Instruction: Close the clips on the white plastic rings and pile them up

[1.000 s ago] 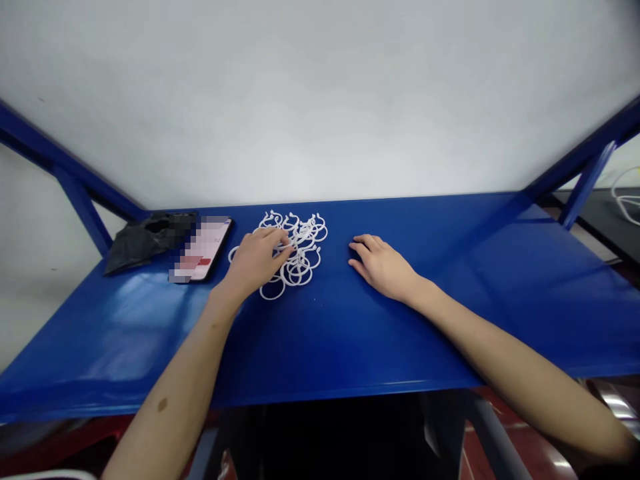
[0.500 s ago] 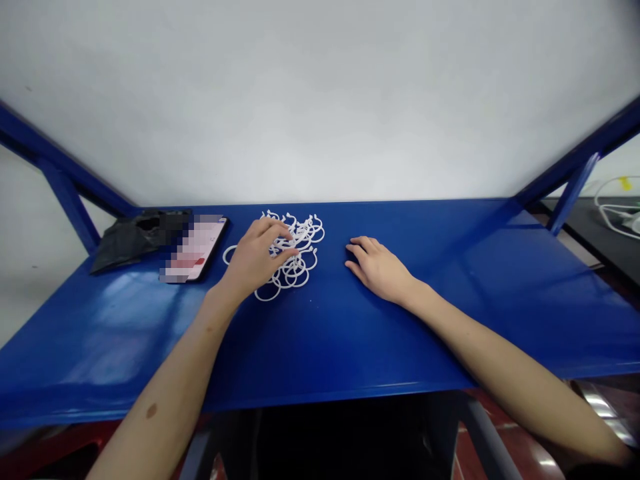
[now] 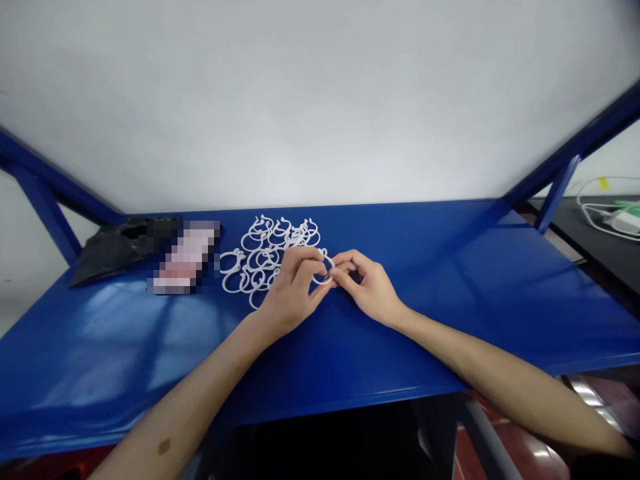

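Note:
A heap of several white plastic rings (image 3: 260,257) lies on the blue shelf (image 3: 450,280), left of centre. One white ring (image 3: 325,275) is lifted just right of the heap, pinched from both sides. My left hand (image 3: 290,293) grips its left side with thumb and fingers closed. From the right, my right hand (image 3: 367,283) pinches the same ring, fingers curled.
A phone with a blurred screen (image 3: 184,267) lies left of the heap, and a black crumpled bag (image 3: 113,248) sits beyond it at the far left. Blue frame struts (image 3: 555,193) rise at both ends. White cables (image 3: 607,213) lie on a dark table at the right.
My left hand left the heap carrying one ring and moved right. My right hand rose off the shelf and closed on that ring. The heap looks more spread out.

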A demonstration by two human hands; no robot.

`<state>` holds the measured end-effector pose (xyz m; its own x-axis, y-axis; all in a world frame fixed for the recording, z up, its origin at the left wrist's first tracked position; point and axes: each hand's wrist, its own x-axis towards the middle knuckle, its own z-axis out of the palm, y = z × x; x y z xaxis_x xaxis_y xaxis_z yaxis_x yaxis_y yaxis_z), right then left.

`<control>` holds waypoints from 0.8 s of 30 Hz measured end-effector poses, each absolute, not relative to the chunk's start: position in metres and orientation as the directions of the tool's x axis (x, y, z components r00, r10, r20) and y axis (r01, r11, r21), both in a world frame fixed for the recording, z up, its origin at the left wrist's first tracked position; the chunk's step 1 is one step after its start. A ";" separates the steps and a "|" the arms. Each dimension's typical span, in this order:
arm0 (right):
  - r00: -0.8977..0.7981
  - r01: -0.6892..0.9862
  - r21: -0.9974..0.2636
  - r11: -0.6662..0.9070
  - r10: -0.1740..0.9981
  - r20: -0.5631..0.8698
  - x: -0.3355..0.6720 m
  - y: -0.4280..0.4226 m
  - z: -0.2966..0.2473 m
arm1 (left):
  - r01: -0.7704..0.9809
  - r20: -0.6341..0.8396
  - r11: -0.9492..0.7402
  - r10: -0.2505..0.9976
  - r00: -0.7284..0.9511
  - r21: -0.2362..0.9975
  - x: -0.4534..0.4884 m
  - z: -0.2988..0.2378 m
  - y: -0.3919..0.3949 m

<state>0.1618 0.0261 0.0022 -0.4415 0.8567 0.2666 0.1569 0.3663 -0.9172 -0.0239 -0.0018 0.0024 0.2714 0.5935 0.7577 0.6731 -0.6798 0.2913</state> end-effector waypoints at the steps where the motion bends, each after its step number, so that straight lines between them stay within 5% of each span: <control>1: -0.417 0.134 -0.919 0.370 0.863 0.287 0.162 0.027 0.001 | 0.660 0.744 -0.674 0.617 0.255 0.332 -0.023 0.003 -0.003; 8: -0.368 0.357 -0.655 0.666 0.745 0.557 0.171 0.030 0.003 | 0.508 0.438 -0.387 0.899 0.021 0.770 -0.021 0.010 -0.006; 16: -0.515 0.345 -0.536 0.771 0.633 0.578 0.174 0.032 0.005 | 0.559 0.447 -0.409 0.891 0.075 0.721 -0.023 0.016 -0.005; 21: -0.508 0.301 -0.604 0.738 0.661 0.553 0.173 0.037 0.004 | 0.544 0.454 -0.435 0.884 0.110 0.717 -0.028 0.013 0.000; 24: -0.463 0.229 -0.795 0.562 0.781 0.419 0.171 0.039 0.001 | 0.549 0.439 -0.430 0.890 0.124 0.717 -0.028 0.013 0.001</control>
